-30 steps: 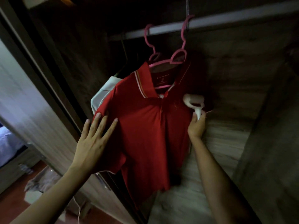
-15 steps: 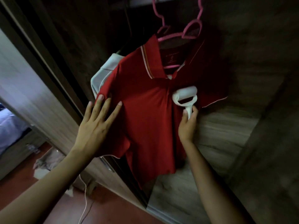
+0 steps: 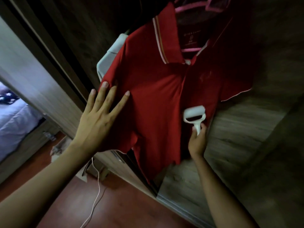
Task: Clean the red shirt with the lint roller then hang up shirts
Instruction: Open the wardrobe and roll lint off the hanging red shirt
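Note:
A red polo shirt [image 3: 158,96] with a white-striped collar hangs on a pink hanger [image 3: 190,50] inside a dark wardrobe. My left hand [image 3: 100,116] lies flat with spread fingers on the shirt's left sleeve, pressing the cloth. My right hand [image 3: 197,140] grips the handle of a white lint roller [image 3: 194,113], whose roll rests on the lower right front of the shirt. A white shirt [image 3: 108,58] hangs behind the red one, mostly hidden.
The wardrobe's wooden sliding door [image 3: 32,68] stands at the left. Its wood-grain base [image 3: 230,145] lies below the shirt. A white cable [image 3: 97,186] trails over the red-brown floor [image 3: 115,208]. A bed [image 3: 11,116] shows at far left.
The lint roller has moved down the shirt front from near the collar to the lower chest. My left hand has stayed on the sleeve. The view has tilted downward.

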`<action>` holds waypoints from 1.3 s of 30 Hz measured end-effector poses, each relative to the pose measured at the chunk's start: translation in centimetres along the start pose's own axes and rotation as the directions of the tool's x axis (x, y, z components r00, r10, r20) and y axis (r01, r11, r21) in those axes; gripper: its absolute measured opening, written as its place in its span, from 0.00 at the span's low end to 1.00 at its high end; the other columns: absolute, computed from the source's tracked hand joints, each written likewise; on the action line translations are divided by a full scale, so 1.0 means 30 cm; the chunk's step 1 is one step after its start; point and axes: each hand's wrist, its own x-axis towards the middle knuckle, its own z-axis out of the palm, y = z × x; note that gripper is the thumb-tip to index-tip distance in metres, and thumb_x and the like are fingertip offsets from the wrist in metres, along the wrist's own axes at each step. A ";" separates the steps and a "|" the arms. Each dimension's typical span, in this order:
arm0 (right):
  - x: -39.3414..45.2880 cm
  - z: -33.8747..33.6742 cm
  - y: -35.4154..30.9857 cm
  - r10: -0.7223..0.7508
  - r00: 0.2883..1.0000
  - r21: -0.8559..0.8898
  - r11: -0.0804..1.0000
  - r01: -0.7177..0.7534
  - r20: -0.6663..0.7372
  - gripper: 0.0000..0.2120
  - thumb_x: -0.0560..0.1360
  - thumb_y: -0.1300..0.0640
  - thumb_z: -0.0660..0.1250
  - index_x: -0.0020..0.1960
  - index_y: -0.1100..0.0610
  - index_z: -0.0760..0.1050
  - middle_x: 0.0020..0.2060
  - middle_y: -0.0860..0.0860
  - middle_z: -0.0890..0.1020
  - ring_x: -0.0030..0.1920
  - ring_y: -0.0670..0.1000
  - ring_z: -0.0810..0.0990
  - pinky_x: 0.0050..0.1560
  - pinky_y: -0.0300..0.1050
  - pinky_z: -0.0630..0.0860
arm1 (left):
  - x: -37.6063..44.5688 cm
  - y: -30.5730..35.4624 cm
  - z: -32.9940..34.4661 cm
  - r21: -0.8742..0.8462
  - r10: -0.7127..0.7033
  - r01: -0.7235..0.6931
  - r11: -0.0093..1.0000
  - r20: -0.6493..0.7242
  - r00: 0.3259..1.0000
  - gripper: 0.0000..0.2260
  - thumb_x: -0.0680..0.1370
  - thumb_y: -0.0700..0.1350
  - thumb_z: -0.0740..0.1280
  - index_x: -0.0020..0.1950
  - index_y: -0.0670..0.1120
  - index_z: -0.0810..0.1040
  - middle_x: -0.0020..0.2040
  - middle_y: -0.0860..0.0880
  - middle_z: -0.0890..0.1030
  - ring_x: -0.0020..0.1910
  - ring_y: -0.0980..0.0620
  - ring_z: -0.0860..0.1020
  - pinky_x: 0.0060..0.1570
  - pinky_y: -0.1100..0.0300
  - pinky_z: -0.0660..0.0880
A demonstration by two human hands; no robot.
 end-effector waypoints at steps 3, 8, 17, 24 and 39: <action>0.027 0.008 0.008 -0.010 1.000 -0.007 1.000 0.010 0.022 0.17 0.80 0.59 0.61 0.67 0.63 0.69 0.56 0.62 0.80 0.53 0.61 0.79 0.47 0.43 0.70 | 0.000 0.007 -0.003 -0.013 0.013 -0.013 1.000 0.024 1.000 0.27 0.79 0.42 0.50 0.79 0.48 0.55 0.74 0.36 0.60 0.76 0.36 0.51 0.73 0.41 0.48; -0.097 0.017 0.243 0.312 0.912 -0.232 0.939 -0.253 0.267 0.17 0.79 0.59 0.62 0.67 0.59 0.70 0.61 0.62 0.78 0.60 0.63 0.77 0.56 0.49 0.71 | 0.005 0.000 -0.004 -0.037 0.000 0.001 0.999 0.026 1.000 0.28 0.80 0.42 0.56 0.79 0.48 0.53 0.75 0.36 0.59 0.76 0.37 0.49 0.73 0.41 0.47; -0.232 -0.059 -0.252 -0.114 0.980 0.247 0.957 0.152 -0.163 0.17 0.80 0.61 0.60 0.67 0.64 0.68 0.56 0.54 0.78 0.54 0.46 0.76 0.52 0.27 0.68 | 0.012 0.027 -0.009 -0.084 -0.013 0.014 0.996 0.016 1.000 0.32 0.77 0.37 0.63 0.79 0.48 0.55 0.75 0.36 0.59 0.77 0.37 0.49 0.73 0.42 0.45; -0.459 0.085 -0.128 -0.269 0.948 0.072 0.963 0.260 0.173 0.18 0.79 0.53 0.61 0.65 0.61 0.71 0.54 0.56 0.81 0.52 0.53 0.81 0.50 0.42 0.74 | 0.004 0.036 -0.042 -0.105 -0.012 0.017 0.994 0.042 0.999 0.29 0.78 0.38 0.59 0.78 0.48 0.55 0.76 0.36 0.58 0.77 0.37 0.49 0.73 0.43 0.44; -0.439 0.075 -0.067 -0.156 0.980 -0.026 0.987 0.160 0.124 0.16 0.80 0.52 0.62 0.65 0.57 0.70 0.53 0.54 0.80 0.50 0.51 0.80 0.47 0.44 0.76 | -0.018 0.091 -0.069 -0.156 -0.025 0.031 0.987 0.039 0.999 0.27 0.78 0.41 0.46 0.79 0.48 0.53 0.77 0.37 0.55 0.77 0.38 0.45 0.74 0.44 0.41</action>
